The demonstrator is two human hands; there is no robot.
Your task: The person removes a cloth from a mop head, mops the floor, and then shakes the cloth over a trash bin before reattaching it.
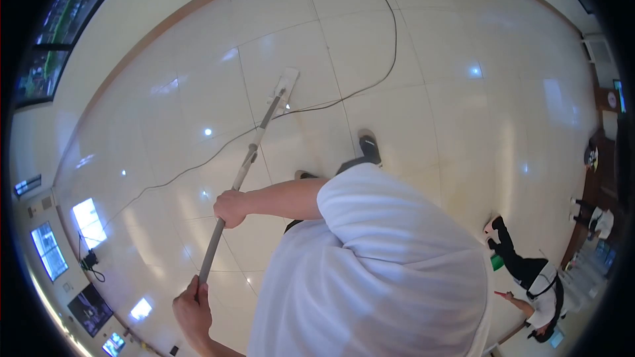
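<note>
A long-handled flat mop (243,170) slants across the floor with its handle in both my hands. My right hand (231,208) is wrapped round the grey handle partway down, the arm reaching across from a white sleeve. Closer to me, my left hand (194,309) grips the top end of the handle. The white mop head (286,84) lies on the pale tiles ahead of my feet. Near the mop head, a thin dark cable (317,107) crosses the handle in this view.
The cable curves over the shiny tiled floor (456,46). My dark shoe (369,146) shows ahead of my white shirt. At lower right another person (539,277) holds something red, with a green object (497,262) by their legs. A wall with a window (49,250) runs along the left.
</note>
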